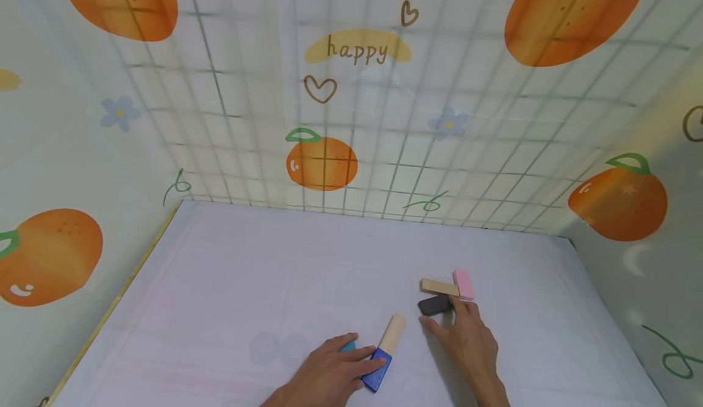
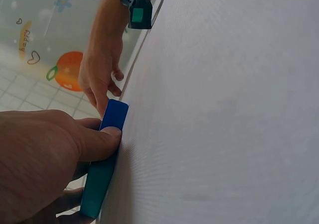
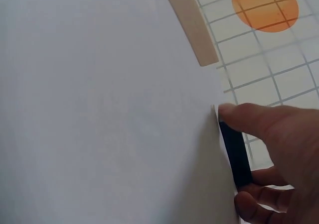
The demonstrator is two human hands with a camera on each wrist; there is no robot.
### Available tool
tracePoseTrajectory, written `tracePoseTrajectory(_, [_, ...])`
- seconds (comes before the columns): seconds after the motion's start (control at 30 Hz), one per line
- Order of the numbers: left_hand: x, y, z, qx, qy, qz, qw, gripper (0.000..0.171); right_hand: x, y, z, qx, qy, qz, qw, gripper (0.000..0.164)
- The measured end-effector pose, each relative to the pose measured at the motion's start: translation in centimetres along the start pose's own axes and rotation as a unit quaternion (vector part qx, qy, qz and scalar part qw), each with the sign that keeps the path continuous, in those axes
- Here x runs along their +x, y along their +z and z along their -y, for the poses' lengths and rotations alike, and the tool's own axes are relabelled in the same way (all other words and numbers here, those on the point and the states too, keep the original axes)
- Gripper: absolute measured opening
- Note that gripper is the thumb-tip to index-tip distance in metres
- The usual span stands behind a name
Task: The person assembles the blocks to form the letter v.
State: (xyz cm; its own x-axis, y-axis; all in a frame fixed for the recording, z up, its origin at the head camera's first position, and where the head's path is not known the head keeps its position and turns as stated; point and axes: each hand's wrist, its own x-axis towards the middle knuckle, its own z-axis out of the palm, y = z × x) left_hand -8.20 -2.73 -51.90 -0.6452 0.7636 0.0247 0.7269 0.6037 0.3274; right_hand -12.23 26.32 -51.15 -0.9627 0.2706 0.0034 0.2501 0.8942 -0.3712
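Note:
In the head view my left hand (image 1: 335,370) lies over a blue wooden block (image 1: 378,370), fingers across its top. The left wrist view shows the thumb against the blue block's side, with a teal block (image 2: 97,189) along it under the other fingers. The teal block is mostly hidden in the head view. A plain wooden block (image 1: 392,332) continues end to end from the blue one. My right hand (image 1: 469,340) holds a black block (image 1: 434,305) between thumb and fingers, at its two ends in the right wrist view. The black block lies flat on the table.
Just beyond the black block lies another plain wooden block (image 1: 439,287), its right end against a pink block (image 1: 463,284). The white tabletop (image 1: 263,260) meets a printed curtain wall (image 1: 247,151) at the back and sides.

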Motion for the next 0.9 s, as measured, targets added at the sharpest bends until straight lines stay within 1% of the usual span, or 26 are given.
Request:
tracePoseTrajectory(0.2, [0.08, 0.07, 0.04, 0.002, 0.004, -0.004, 1.0, 0.056, -0.05, -0.13, 0.01, 0.001, -0.009, -0.004, 1.0, 0.089])
tracePoseTrajectory(0.37, [0.15, 0.04, 0.0, 0.005, -0.005, 0.005, 1.0, 0.056, -0.06, -0.13, 0.11, 0.0, -0.005, -0.005, 1.0, 0.09])
tracePoseTrajectory(0.47, [0.16, -0.06, -0.1, 0.002, -0.011, 0.014, 0.9998, 0.056, -0.06, -0.04, 0.17, 0.004, 0.0, -0.004, 1.0, 0.093])
tracePoseTrajectory(0.6, [0.12, -0.15, -0.15, 0.0, -0.011, 0.017, 0.9998, 0.056, 0.01, 0.1, 0.21, 0.008, 0.004, -0.004, 1.0, 0.097])
tracePoseTrajectory(0.73, [0.1, -0.19, -0.1, 0.004, -0.005, 0.01, 0.9999, 0.055, 0.1, 0.03, 0.16, 0.008, -0.001, -0.003, 1.0, 0.095])
tracePoseTrajectory(0.9, [0.11, -0.2, -0.1, 0.002, -0.005, 0.014, 0.9999, 0.055, 0.12, -0.12, 0.14, 0.013, -0.008, -0.002, 1.0, 0.091])
